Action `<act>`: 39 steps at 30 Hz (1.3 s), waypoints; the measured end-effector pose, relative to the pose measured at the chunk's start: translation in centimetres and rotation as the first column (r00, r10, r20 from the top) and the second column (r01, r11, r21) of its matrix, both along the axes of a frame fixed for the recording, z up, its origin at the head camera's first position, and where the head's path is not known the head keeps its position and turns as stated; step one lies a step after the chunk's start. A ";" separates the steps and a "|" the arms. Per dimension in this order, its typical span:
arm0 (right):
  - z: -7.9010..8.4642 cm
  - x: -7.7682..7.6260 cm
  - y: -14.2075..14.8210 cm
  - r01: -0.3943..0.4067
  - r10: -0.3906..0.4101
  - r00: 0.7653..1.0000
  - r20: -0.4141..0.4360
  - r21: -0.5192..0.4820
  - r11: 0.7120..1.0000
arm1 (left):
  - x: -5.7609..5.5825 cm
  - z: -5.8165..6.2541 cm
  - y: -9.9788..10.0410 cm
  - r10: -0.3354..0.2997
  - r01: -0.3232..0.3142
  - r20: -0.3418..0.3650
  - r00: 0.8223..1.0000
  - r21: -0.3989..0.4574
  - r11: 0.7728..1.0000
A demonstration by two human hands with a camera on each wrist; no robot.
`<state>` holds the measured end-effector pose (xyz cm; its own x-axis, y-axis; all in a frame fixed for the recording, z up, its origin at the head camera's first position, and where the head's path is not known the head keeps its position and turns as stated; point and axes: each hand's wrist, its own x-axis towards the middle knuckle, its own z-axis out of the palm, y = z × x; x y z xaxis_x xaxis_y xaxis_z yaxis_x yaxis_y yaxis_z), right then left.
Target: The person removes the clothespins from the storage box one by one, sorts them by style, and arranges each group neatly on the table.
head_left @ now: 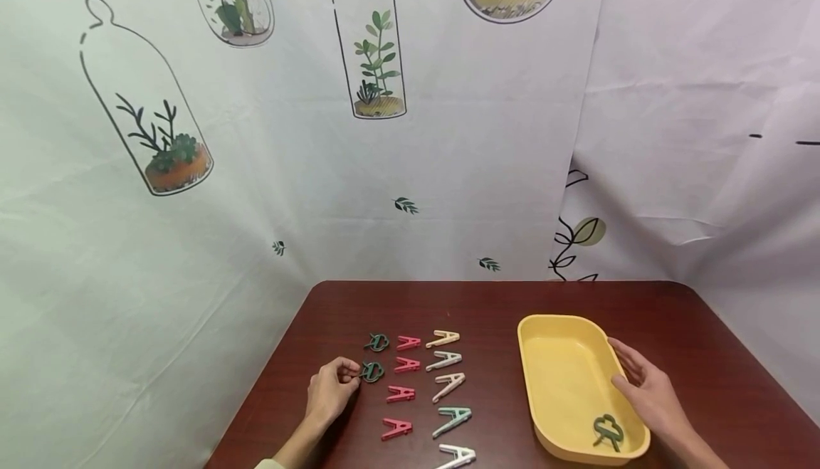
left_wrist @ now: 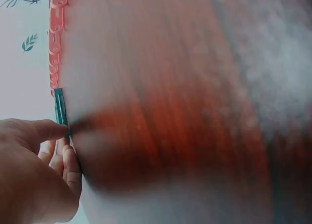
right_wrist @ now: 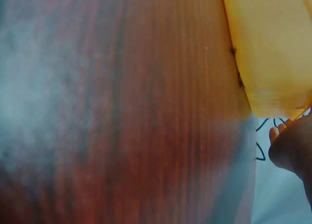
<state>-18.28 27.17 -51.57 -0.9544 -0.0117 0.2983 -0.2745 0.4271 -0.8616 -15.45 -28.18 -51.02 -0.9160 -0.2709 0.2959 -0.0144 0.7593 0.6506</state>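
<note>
My left hand [head_left: 332, 388] pinches the tail of a dark green plant clip [head_left: 373, 371] at the table's left; in the left wrist view the thumb and fingers meet at the lower end of this clip [left_wrist: 60, 107]. Just behind it lies a second green plant clip [head_left: 379, 342]. My right hand [head_left: 650, 391] holds the right side of a yellow tray [head_left: 532, 376], thumb over the rim and fingers along the outside. Inside the tray, near its front right corner, is another green plant clip [head_left: 608, 432]. The right wrist view shows the tray's outer wall [right_wrist: 273, 48] and part of the hand.
Beside the green clips, red clothespins [head_left: 400, 393] form a column on the dark red table [head_left: 493, 327]. Right of them runs a column of pale clothespins, one light yellow [head_left: 443, 339], one mint green [head_left: 453, 420], others whitish. A printed white curtain [head_left: 448, 191] hangs behind.
</note>
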 end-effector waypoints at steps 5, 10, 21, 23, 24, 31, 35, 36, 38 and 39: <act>0.1 0.0 0.0 0.003 -0.003 1.000 0.011 0.007 1.000 | -0.2 0.5 0.5 0.013 -0.013 -0.003 1.000 -0.010 1.000; 0.1 0.0 0.0 0.011 -0.011 1.000 0.003 0.020 1.000 | -1.2 1.7 1.0 0.024 -0.024 -0.030 0.999 0.007 1.000; 0.1 0.0 -0.1 0.005 -0.005 1.000 0.010 0.003 1.000 | -4.5 4.5 3.1 -0.004 0.014 -0.096 0.995 0.100 0.995; 0.1 0.0 -0.1 0.003 -0.003 1.000 0.009 -0.001 1.000 | -5.0 4.9 3.7 -0.024 0.033 -0.088 0.996 0.110 0.993; 0.1 0.0 -0.1 0.002 -0.002 1.000 0.009 -0.002 1.000 | -5.2 5.2 4.0 -0.035 0.045 -0.087 0.996 0.115 0.992; 0.0 0.0 -0.1 0.002 -0.003 1.000 -0.008 -0.006 1.000 | -6.5 6.7 7.1 -0.093 0.104 -0.064 0.994 0.184 0.977; 0.0 0.1 -0.1 0.005 -0.006 1.000 -0.010 -0.007 1.000 | -6.8 7.5 9.9 -0.131 0.145 -0.070 0.989 0.238 0.961; 0.0 0.1 -0.1 0.004 -0.004 1.000 -0.004 -0.009 1.000 | -6.8 7.7 10.7 -0.145 0.159 -0.074 0.987 0.249 0.955; 0.1 0.1 -0.1 0.003 -0.003 1.000 0.010 -0.010 1.000 | -6.7 8.0 12.3 -0.172 0.188 -0.079 0.982 0.277 0.942; 0.2 0.1 -0.1 0.004 -0.004 1.000 0.014 -0.009 1.000 | -6.6 8.2 13.2 -0.189 0.203 -0.077 0.979 0.287 0.936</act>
